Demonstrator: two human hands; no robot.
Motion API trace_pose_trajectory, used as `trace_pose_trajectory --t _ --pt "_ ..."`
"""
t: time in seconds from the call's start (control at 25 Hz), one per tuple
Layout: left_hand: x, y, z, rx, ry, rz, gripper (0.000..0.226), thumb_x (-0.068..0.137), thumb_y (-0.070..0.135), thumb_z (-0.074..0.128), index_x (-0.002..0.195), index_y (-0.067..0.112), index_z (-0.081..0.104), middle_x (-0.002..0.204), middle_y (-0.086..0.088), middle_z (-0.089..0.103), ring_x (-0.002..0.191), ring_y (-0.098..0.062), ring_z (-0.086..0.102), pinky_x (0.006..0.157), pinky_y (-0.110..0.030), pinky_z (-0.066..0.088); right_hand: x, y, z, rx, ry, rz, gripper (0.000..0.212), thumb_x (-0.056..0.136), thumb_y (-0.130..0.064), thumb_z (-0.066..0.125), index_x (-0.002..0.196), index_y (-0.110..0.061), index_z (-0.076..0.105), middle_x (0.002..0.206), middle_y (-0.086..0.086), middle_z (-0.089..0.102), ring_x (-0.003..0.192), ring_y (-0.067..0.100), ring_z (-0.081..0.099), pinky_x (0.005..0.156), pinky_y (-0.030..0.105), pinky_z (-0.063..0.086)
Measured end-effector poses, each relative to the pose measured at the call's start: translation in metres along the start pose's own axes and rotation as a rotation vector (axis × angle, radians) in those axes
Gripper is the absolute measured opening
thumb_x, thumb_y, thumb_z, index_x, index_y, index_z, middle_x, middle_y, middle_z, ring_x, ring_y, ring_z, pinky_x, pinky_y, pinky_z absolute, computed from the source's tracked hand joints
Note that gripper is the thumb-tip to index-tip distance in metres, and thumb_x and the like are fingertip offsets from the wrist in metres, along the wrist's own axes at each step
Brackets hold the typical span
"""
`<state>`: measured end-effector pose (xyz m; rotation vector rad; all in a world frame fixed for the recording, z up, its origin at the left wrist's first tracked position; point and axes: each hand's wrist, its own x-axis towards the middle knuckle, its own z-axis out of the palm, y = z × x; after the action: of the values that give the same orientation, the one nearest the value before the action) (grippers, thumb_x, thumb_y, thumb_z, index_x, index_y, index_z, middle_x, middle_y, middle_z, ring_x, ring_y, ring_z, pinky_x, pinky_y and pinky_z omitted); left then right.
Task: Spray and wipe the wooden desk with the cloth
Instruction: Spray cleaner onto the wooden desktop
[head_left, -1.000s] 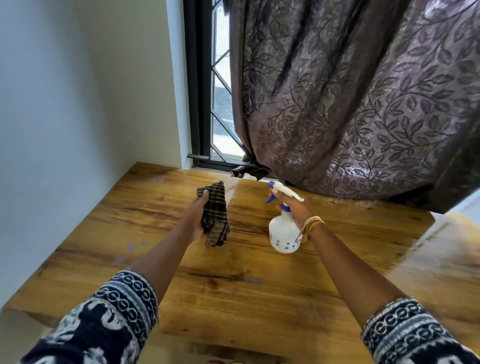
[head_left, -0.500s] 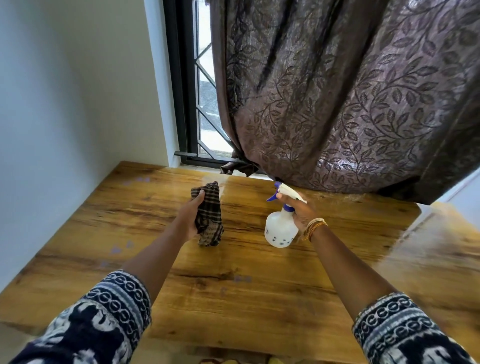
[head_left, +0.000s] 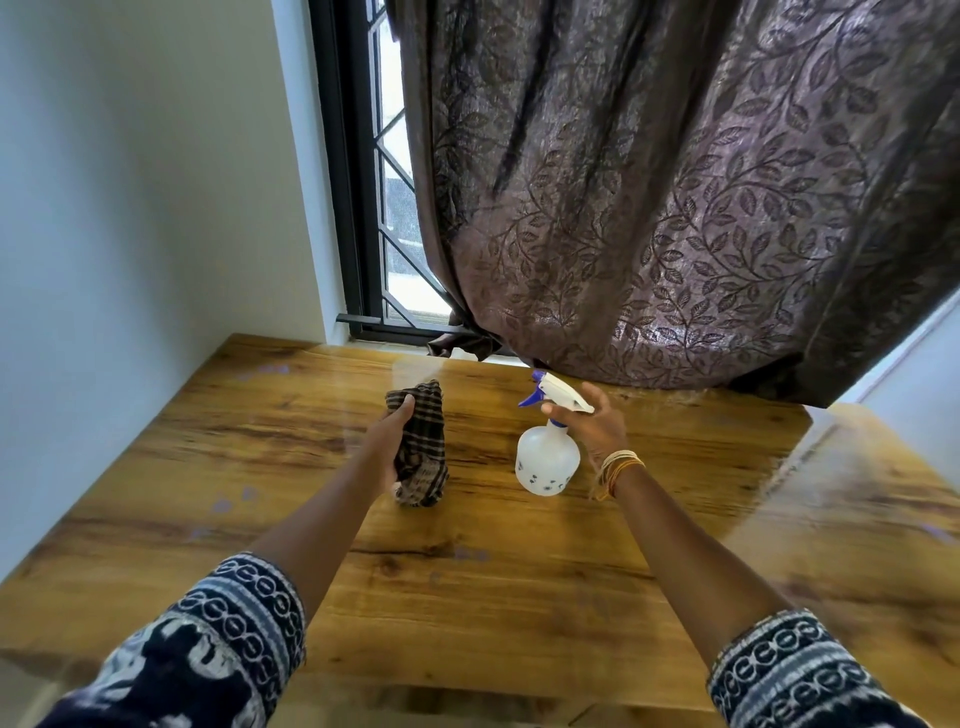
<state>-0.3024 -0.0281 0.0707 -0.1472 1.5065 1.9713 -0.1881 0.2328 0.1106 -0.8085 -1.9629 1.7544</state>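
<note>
Spanning under a curtained window (head_left: 400, 208), the wooden desk (head_left: 467, 597); left hand (head_left: 387, 441) grips cloth (head_left: 423, 452), right hand (head_left: 592, 426) open.

The desk (head_left: 493, 597) is honey-brown wood with darker grain streaks and a few faint purple spots. The cloth (head_left: 423, 452) is dark brown, checked with pale tan lines. The bottle (head_left: 546, 462) is milky white with small blue marks, perhaps flowers, a white head and a blue trigger. Both sleeves (head_left: 228, 639) are navy with white chain bands. The bangles (head_left: 615, 467) are gold and orange. The curtain (head_left: 675, 208) is brown-purple with a leafy vine pattern. The window frame (head_left: 343, 208) is black, the wall (head_left: 130, 208) pale blue-white
</note>
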Motion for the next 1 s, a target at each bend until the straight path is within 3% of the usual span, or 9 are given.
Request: trace_pose_trajectory --t 0.16,0.28,0.44,0.52,0.6,0.72,0.8,0.92,1.0 --pt "-0.005 -0.007 0.005 -0.011 0.009 -0.001 0.047 0.094 0.047 0.057 0.125 0.013 0.057 0.118 -0.016 0.068 0.108 -0.036 0.064 0.087 -0.046 0.052 -0.014 0.006 0.005 0.018 0.141 0.066 0.101 0.062 -0.029 0.091 0.146 -0.013 0.036 0.121 0.007 0.059 0.108 0.021 0.056 0.089 0.033 0.046" --pt "-0.004 -0.010 0.006 -0.006 0.027 -0.002 0.051 0.088 0.047 0.065 0.125 0.013 0.058 0.117 -0.016 0.069 0.108 -0.036 0.065 0.097 -0.053 0.049 -0.030 0.012 0.018 -0.040 0.375 0.112 0.106 0.047 -0.056 0.089 0.137 -0.021 0.045 0.112 -0.005 0.059 0.111 0.022 0.058 0.096 0.049 0.047" --pt "-0.012 -0.012 0.012 0.008 0.006 0.030 0.043 0.087 0.039 0.070 0.119 0.012 0.061 0.115 -0.016 0.070 0.107 -0.036 0.066 0.099 -0.055 0.049 -0.056 0.011 0.044 0.008 0.652 0.003 0.059 0.064 -0.050 0.084 0.104 -0.016 0.057 0.092 -0.005 0.057 0.092 0.021 0.059 0.082 0.040 0.051" --pt "-0.023 -0.014 0.019 -0.002 -0.015 0.039 0.040 0.087 0.035 0.072 0.119 0.012 0.063 0.113 -0.015 0.071 0.106 -0.034 0.067 0.097 -0.052 0.051 -0.069 0.014 0.058 0.074 0.515 -0.047 0.028 0.081 -0.037 0.074 0.088 -0.014 0.058 0.084 -0.001 0.060 0.084 0.024 0.062 0.068 0.029 0.049" --pt "-0.032 -0.017 0.026 0.025 -0.022 0.031 0.041 0.086 0.031 0.073 0.121 0.012 0.063 0.112 -0.013 0.071 0.104 -0.033 0.068 0.088 -0.047 0.056 -0.077 0.019 0.069 0.069 0.220 0.008 0.022 0.090 -0.034 0.064 0.078 -0.016 0.060 0.079 0.002 0.065 0.081 0.026 0.063 0.069 0.030 0.049" --pt "-0.050 -0.024 0.036 0.060 -0.035 0.015 0.043 0.088 0.030 0.071 0.124 0.010 0.062 0.113 -0.014 0.072 0.102 -0.033 0.069 0.077 -0.040 0.056 -0.086 0.019 0.073 -0.021 -0.216 0.182 0.022 0.092 -0.044 0.058 0.099 -0.024 0.061 0.107 0.005 0.068 0.102 0.025 0.063 0.093 0.043 0.051" --pt "-0.060 -0.026 0.037 0.035 -0.063 0.005 0.043 0.092 0.032 0.066 0.126 0.006 0.060 0.117 -0.017 0.069 0.106 -0.035 0.067 0.080 -0.043 0.056 -0.098 0.013 0.073 0.066 -0.429 0.303 0.031 0.093 -0.042 0.058 0.115 -0.022 0.059 0.120 0.007 0.063 0.112 0.028 0.059 0.098 0.047 0.048" --pt "-0.081 -0.026 0.030 0.016 -0.077 -0.008 0.044 0.096 0.034 0.058 0.126 0.002 0.059 0.121 -0.022 0.066 0.111 -0.039 0.063 0.091 -0.048 0.054 -0.116 0.010 0.079 0.129 -0.622 0.301 0.018 0.093 -0.026 0.062 0.111 -0.023 0.062 0.114 0.007 0.066 0.110 0.028 0.061 0.098 0.048 0.049" --pt "-0.095 -0.028 0.021 0.011 -0.043 -0.018 0.046 0.096 0.036 0.058 0.124 0.000 0.060 0.119 -0.023 0.065 0.108 -0.039 0.064 0.088 -0.048 0.055 -0.126 0.006 0.089 0.075 -0.676 0.213 0.014 0.092 -0.018 0.065 0.105 -0.024 0.064 0.108 0.006 0.069 0.101 0.025 0.064 0.096 0.047 0.052"
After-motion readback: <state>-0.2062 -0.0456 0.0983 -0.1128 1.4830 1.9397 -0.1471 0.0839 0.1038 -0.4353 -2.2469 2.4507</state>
